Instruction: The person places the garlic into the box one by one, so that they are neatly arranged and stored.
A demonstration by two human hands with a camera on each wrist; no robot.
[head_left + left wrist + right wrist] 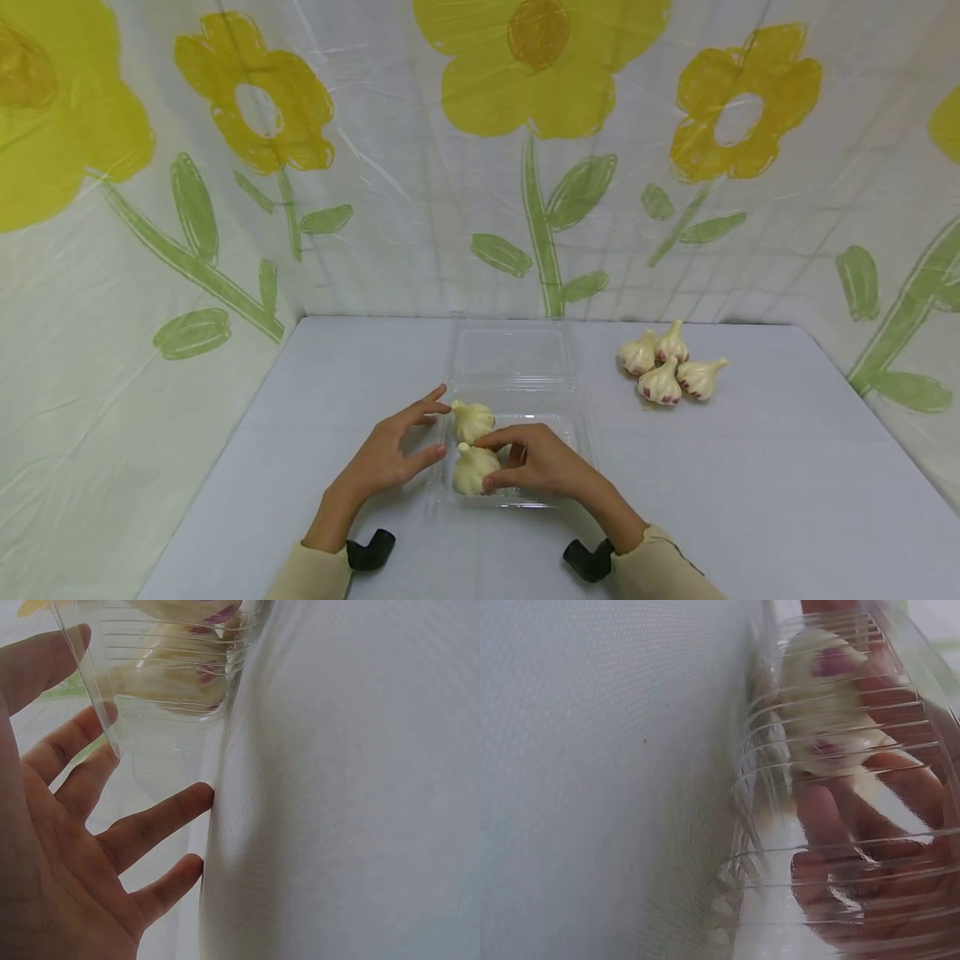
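Observation:
A clear plastic clamshell container stands unlatched on the table, its lid folded back on the far side. Two garlic bulbs lie along its left side, a far bulb and a near bulb. My right hand reaches in from the right and pinches the near bulb between thumb and fingers. Through the ribbed wall, the right wrist view shows those fingers against a bulb with purple marks. My left hand, fingers spread, touches the container's left rim.
Several more garlic bulbs sit in a cluster at the table's back right. Behind the white-covered table hangs a curtain printed with yellow flowers. A black wrist mount shows by the left sleeve, another by the right.

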